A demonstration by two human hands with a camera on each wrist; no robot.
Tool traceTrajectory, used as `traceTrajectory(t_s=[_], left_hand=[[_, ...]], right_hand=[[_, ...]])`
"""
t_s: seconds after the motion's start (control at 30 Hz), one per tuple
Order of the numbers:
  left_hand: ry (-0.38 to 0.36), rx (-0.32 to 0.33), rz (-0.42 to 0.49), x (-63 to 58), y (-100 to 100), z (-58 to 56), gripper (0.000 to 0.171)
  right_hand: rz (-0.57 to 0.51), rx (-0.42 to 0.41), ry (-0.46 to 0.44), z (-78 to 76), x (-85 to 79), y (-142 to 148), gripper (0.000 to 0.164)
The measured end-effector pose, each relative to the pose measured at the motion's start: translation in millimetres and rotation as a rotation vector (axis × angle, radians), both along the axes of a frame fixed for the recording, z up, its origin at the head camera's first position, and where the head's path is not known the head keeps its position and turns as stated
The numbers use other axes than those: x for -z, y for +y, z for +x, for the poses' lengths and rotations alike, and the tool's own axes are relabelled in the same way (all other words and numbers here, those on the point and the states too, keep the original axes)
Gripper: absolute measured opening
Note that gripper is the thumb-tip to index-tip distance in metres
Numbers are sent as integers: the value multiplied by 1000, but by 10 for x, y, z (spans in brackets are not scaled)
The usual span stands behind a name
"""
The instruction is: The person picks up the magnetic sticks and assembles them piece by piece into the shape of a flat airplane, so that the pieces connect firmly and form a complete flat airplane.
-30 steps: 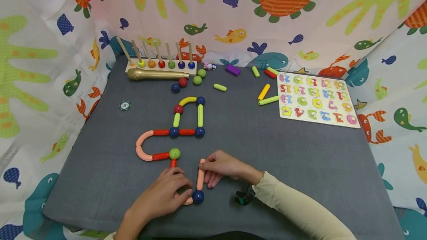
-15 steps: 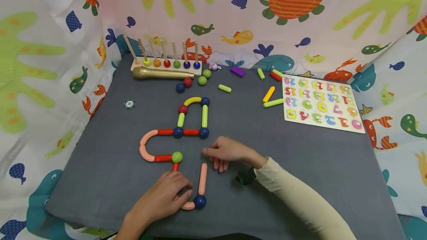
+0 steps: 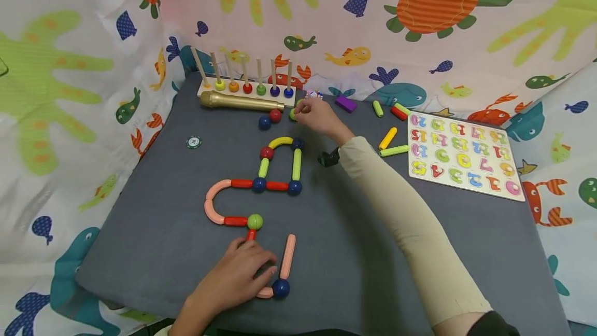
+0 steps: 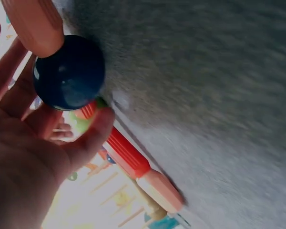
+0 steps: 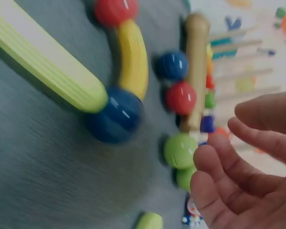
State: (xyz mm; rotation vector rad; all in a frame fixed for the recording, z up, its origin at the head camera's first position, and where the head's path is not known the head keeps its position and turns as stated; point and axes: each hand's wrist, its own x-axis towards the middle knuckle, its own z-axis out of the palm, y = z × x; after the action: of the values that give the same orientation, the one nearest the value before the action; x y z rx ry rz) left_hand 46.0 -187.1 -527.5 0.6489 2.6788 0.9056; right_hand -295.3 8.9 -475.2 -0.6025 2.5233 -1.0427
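Note:
My left hand (image 3: 242, 274) lies over the lower end of a chain of magnetic rods and balls, hiding part of it. In the left wrist view, its thumb and fingers curve round a blue ball (image 4: 69, 72) with a pink piece (image 4: 35, 24) joined to it. Right of this hand, a straight pink rod (image 3: 288, 255) stands out from another blue ball (image 3: 281, 288). My right hand (image 3: 319, 118) is stretched to the back of the table, its fingers loosely bent right by two green balls (image 5: 181, 150), holding nothing.
A gold microphone-shaped stick (image 3: 240, 101) lies before a wooden peg stand (image 3: 205, 87). Near it are a red ball (image 3: 275, 115) and a blue ball (image 3: 264, 123). Loose rods, a purple block (image 3: 346, 103) and a number board (image 3: 466, 157) lie to the right. A poker chip (image 3: 193, 142) is at left.
My right hand has let go of the straight pink rod and moved away to the green balls at the back. The left hand stays over the chain. The head view has shifted slightly.

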Motion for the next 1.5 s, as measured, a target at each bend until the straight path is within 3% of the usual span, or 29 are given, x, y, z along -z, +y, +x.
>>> traceTrajectory(t_s=[0.17,0.37,0.6,0.77,0.9,1.03,1.3,1.5], left_hand=[[92,-55,-69,-10,121,-120,10],[95,-121,-132,-8,298,-175,18],[59,-219,-165,30,445,-134,28],[73,-266,-168,55,514,-146,32],[74,-306,-161,50,548,-152,35],[69,-318,-170,56,575,-147,37],[23,-327,-156,100,555,-104,36],[15,-322,-93,98,530,-111,29]], right_hand=[[201,-55,24,-248,-14,-126,36],[356,-62,26,-278,184,-235,43],[308,-41,75,-235,281,-203,41],[138,0,149,-119,59,-18,36],[0,-9,96,152,-113,144,37],[-120,-52,-44,536,-97,364,37],[-241,-164,-278,1350,237,654,28],[-320,-184,-408,1757,521,755,27]])
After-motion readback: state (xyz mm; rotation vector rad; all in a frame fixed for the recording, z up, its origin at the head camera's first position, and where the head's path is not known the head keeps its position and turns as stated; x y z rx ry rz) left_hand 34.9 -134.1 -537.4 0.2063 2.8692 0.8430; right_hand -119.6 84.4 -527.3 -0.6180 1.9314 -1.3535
